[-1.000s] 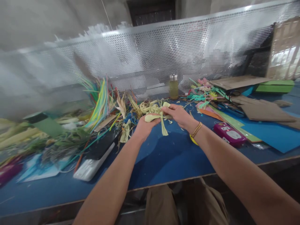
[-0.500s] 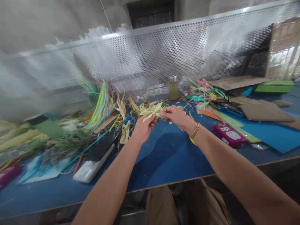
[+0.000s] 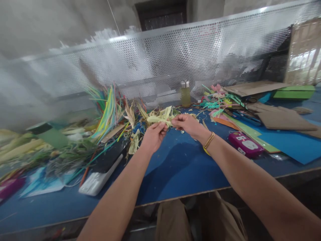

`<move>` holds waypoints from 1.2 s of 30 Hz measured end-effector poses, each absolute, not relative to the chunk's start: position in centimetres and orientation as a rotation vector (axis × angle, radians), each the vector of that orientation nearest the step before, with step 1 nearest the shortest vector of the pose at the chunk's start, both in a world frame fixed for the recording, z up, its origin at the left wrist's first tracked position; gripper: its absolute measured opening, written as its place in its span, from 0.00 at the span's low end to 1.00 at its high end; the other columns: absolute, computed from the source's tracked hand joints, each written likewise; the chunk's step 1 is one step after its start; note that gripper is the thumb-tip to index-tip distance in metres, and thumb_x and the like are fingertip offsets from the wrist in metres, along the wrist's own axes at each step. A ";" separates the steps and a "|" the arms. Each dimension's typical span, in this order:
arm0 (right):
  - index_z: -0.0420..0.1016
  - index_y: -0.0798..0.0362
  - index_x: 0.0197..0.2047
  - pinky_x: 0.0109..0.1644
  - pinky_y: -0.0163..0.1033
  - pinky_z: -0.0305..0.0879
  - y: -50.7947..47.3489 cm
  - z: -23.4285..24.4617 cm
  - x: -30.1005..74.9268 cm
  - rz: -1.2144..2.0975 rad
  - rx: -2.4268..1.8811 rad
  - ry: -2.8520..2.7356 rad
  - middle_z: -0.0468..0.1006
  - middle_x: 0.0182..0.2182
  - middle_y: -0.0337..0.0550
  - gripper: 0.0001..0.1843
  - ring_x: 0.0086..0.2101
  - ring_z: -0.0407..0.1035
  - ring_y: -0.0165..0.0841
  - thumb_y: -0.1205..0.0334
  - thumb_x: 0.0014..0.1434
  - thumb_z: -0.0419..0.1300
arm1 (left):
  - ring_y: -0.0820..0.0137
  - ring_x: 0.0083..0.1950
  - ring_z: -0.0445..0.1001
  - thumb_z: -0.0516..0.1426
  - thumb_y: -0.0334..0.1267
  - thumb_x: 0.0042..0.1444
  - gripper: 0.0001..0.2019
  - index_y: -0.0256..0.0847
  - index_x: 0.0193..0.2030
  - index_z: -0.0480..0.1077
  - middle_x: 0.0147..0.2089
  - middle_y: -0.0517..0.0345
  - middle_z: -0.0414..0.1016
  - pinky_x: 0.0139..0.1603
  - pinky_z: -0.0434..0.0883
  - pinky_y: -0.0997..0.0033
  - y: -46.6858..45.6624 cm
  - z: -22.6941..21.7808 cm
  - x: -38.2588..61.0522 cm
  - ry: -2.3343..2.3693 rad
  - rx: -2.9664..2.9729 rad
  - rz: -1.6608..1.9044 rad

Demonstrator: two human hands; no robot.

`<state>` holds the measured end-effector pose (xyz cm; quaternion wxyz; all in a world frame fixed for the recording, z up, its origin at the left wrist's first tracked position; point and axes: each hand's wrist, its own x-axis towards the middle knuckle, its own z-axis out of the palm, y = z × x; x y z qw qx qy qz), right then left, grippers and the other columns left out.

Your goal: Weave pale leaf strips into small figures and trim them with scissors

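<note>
Pale yellow-green strips of corn husk (image 3: 162, 117) are gathered between my two hands, above the back middle of the blue table (image 3: 180, 170). My left hand (image 3: 154, 134) pinches the husk from the left with thumb and fingers. From the right, my right hand (image 3: 187, 124) grips its other side, the fingertips a short way from the left ones. Strip ends stick out up and to the left. More dry husk scraps (image 3: 134, 142) lie to the left of my left hand, and a loose pile lies behind both hands. The fingers partly hide where they hold the husk.
Colourful pipe cleaners (image 3: 107, 112) stand at the left, beside a black and white case (image 3: 100, 170). Behind my hands is a glass jar (image 3: 185, 94) against a perforated metal panel (image 3: 160, 67). A purple box (image 3: 245, 144), blue paper (image 3: 283, 140) and brown cardboard (image 3: 283, 118) lie right.
The husk strips have shifted: one now stands up and another points left over my left hand. My left fingers have moved slightly; both hands remain in nearly the same place.
</note>
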<state>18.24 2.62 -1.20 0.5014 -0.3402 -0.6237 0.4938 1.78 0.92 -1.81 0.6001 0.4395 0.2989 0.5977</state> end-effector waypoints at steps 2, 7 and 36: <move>0.73 0.54 0.27 0.31 0.34 0.60 2.5 -1.1 18.2 1.191 -0.818 -1.520 0.70 0.22 0.37 0.14 0.25 0.61 0.26 0.52 0.47 0.67 | 0.80 0.26 0.64 0.67 0.35 0.43 0.10 0.34 0.25 0.71 0.24 0.61 0.67 0.25 0.60 0.81 0.8 -1.7 1.9 0.685 1.008 1.387; 0.73 0.53 0.26 0.31 0.35 0.59 1.8 -0.7 18.0 1.211 -0.809 -1.543 0.70 0.21 0.36 0.13 0.25 0.61 0.26 0.52 0.46 0.68 | 0.81 0.24 0.59 0.66 0.36 0.44 0.11 0.36 0.22 0.68 0.21 0.64 0.62 0.23 0.57 0.80 0.8 -1.6 1.9 0.656 0.987 1.366; 0.69 0.54 0.21 0.32 0.36 0.58 2.6 -1.1 17.6 1.180 -0.747 -1.319 0.68 0.21 0.35 0.22 0.26 0.60 0.26 0.45 0.40 0.71 | 0.74 0.28 0.69 0.67 0.46 0.44 0.14 0.37 0.30 0.77 0.28 0.56 0.76 0.30 0.64 0.74 0.1 -1.4 1.9 0.897 1.250 1.225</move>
